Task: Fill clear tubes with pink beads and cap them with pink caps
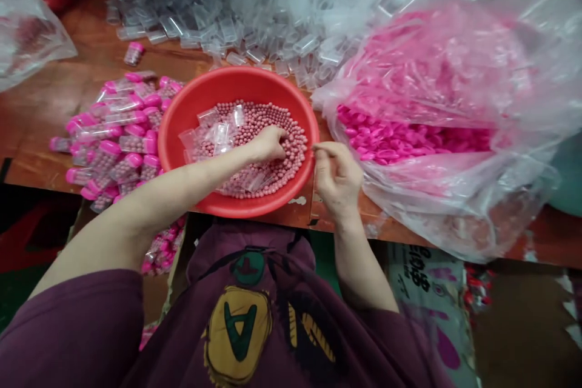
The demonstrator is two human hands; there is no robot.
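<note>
A red basin (pixel 182 110) stands at the table's front edge, full of small pink beads (pixel 266 118) with a few clear plastic tubes (pixel 217 132) lying on top. My left hand (pixel 269 143) reaches into the basin and lies curled among the beads; what its fingers hold is hidden. My right hand (pixel 335 177) hovers just right of the basin rim, fingers pinched together near the rim on something too small to name.
Filled tubes with pink caps (pixel 117 136) are heaped left of the basin, some spilling below the table edge. A clear bag of pink caps (pixel 409 133) lies to the right. Empty clear tubes (pixel 254 18) pile up behind. Another plastic bag (pixel 25 24) sits far left.
</note>
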